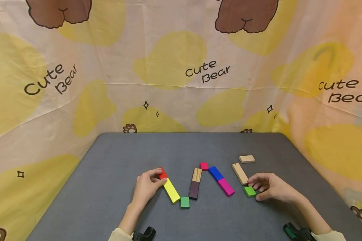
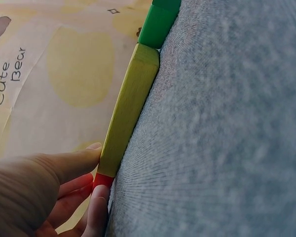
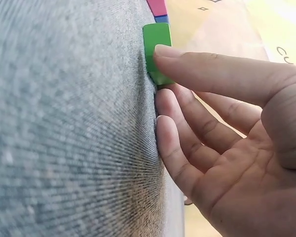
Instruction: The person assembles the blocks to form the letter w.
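Note:
My left hand (image 1: pixel 146 187) is at the upper left of the blocks, its thumb and fingers pinching the red block (image 1: pixel 163 174) lying end to end with a yellow block (image 1: pixel 171 190). In the left wrist view the thumb tip lies against the yellow block (image 2: pixel 126 113) near that joint. On the right, my right hand (image 1: pixel 274 188) holds the bright green block (image 1: pixel 249 191) at its edge, thumb on one side. The right wrist view has the thumb against the green block (image 3: pixel 157 37), the other fingers bent close to the table. A plain wooden block (image 1: pixel 239 174) lies just above it.
Between the hands, a green block (image 1: pixel 185 203), a wooden and dark purple pair (image 1: pixel 194 190), a pink-red block (image 1: pixel 204 166) and a blue and magenta pair (image 1: pixel 226 187) form a zigzag. Another wooden block (image 1: pixel 247 159) lies farther back on the grey table (image 1: pixel 123 150).

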The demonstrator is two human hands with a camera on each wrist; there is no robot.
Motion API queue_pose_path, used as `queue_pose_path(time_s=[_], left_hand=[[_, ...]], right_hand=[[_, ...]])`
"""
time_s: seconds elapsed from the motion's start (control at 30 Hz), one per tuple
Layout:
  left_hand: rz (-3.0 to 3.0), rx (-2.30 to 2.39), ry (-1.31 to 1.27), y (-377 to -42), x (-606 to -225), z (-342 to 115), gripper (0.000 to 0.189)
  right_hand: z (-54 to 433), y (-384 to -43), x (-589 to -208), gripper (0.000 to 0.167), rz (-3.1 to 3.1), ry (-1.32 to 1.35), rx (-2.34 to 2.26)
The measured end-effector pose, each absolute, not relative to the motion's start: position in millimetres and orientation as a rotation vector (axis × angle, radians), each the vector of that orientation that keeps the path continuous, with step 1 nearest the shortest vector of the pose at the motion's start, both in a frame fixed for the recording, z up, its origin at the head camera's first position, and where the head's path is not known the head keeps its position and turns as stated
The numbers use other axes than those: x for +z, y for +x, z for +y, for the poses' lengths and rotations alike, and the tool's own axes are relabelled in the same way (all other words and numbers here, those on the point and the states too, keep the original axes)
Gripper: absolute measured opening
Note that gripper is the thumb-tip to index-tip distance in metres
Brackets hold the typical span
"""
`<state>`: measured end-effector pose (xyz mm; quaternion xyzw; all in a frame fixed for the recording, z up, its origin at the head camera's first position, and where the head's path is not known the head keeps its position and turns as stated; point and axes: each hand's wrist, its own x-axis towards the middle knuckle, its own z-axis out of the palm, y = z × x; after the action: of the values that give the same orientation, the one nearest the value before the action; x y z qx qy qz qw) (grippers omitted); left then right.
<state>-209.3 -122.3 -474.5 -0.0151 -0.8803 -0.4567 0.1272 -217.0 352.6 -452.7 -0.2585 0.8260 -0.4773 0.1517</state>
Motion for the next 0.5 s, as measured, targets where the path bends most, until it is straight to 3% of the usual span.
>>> queue_pose_path(time_s=[0.5], left_hand=[[-2.557,-1.329,-0.063,-207.3,-474.1,-122.2,0.039]], right_hand=[[345.6,-214.6,-456.1,0.045,2.481,-0.732,-1.299]])
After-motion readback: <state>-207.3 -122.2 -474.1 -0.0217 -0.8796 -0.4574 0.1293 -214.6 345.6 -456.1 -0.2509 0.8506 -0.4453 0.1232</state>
